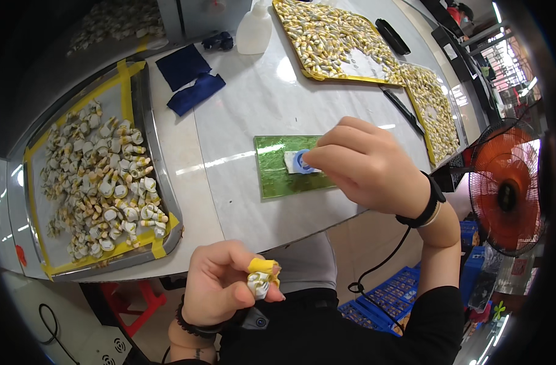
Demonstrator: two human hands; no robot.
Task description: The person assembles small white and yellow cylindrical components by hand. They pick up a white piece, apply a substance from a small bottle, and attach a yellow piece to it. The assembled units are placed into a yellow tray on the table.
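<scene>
The left hand pinches a yellow-and-white piece near the view's six o'clock, while well apart, toward one o'clock, the right hand meets a blue ring over a green plate, grip unclear.

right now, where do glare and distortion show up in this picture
Head view: white glare streaks across the table and green plate; head view: the left tray's rim bows; head view: corners fall to black.
</scene>
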